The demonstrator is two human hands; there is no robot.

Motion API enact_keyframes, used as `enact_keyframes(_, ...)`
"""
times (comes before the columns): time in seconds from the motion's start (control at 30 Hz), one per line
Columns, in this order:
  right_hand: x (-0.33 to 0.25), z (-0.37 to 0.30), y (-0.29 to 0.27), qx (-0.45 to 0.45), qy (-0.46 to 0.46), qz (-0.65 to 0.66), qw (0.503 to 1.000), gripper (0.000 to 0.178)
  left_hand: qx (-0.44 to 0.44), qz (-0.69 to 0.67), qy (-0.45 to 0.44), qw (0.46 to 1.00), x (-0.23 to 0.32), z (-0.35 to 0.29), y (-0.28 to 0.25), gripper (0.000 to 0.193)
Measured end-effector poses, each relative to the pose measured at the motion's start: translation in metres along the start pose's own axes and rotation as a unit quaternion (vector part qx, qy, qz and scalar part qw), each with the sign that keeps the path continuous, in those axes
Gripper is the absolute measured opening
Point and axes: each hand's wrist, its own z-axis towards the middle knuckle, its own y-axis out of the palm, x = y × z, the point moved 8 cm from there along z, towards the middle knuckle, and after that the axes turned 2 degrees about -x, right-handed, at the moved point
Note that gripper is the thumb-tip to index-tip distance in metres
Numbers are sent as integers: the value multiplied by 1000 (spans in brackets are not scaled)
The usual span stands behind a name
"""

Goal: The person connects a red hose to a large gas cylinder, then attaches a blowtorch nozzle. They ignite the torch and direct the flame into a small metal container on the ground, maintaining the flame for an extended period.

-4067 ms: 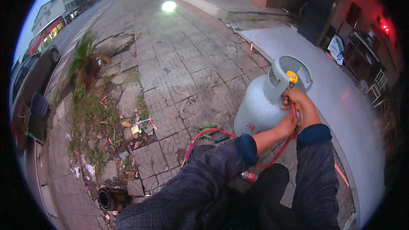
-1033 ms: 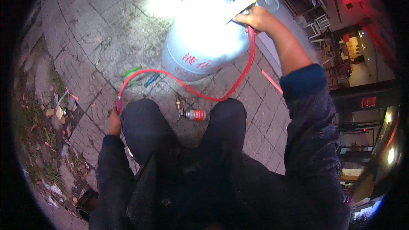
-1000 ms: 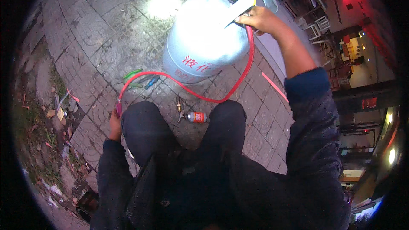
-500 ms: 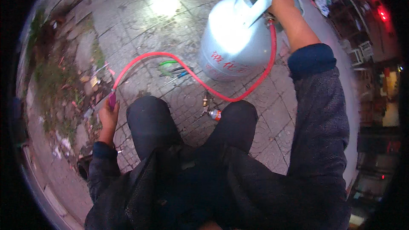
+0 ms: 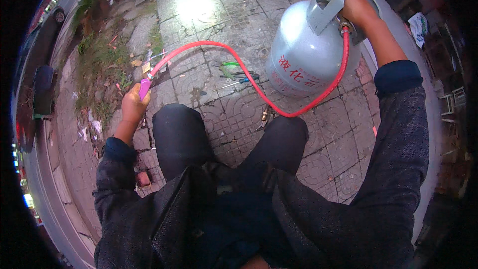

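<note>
A silver-grey gas cylinder (image 5: pixel 298 45) with red lettering stands upright at the front right, a raised collar round its top. My right hand (image 5: pixel 357 9) reaches inside the collar and closes over the valve, fingertips hidden. Just below it, a red hose (image 5: pixel 214 44) is clamped to a brass fitting (image 5: pixel 344 22) and loops down, then up to the left. My left hand (image 5: pixel 133 103) is wrapped round a purple handle-like piece (image 5: pixel 144 88) at the hose's other end; a metal clamp shows where they meet.
Several tools, among them a screwdriver (image 5: pixel 241 81) and something with green handles (image 5: pixel 230 65), lie on the paving between hose and cylinder. A brass fitting (image 5: pixel 264 115) lies by my right knee (image 5: pixel 286 132). Grass and litter (image 5: pixel 102 65) edge the left, beyond them a road.
The view has turned, so the cylinder and tools sit farther right. My left hand has moved forward with the purple piece. My right hand stays at the valve. My knee now hides a small canister.
</note>
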Motion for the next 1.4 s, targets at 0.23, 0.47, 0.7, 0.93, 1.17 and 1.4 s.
enact_keyframes(0.23, 6, 9, 10, 4, -35, -7, 999, 32, 3, 15, 14, 1000, 22, -7, -26, 22)
enact_keyframes(0.47, -27, -58, -83, 140, 25, -3, 990, 43, 7, 72, 57, 996, 64, -10, -64, 27)
enact_keyframes(0.7, -297, -160, -112, 244, -391, 168, 871, 53, 85, 80, 268, 956, 177, -22, -138, 36)
enact_keyframes(0.93, -392, -158, -103, 250, -436, 381, 776, 26, 72, 237, 220, 944, 233, -37, -193, 50)
enact_keyframes(1.17, -382, -102, -107, 40, -416, 461, 783, 33, 127, -338, -113, 926, 167, -114, -166, 42)
enact_keyframes(1.4, -411, -97, -143, -107, -345, 537, 762, 25, 269, -714, 27, 646, 113, -86, -206, 76)
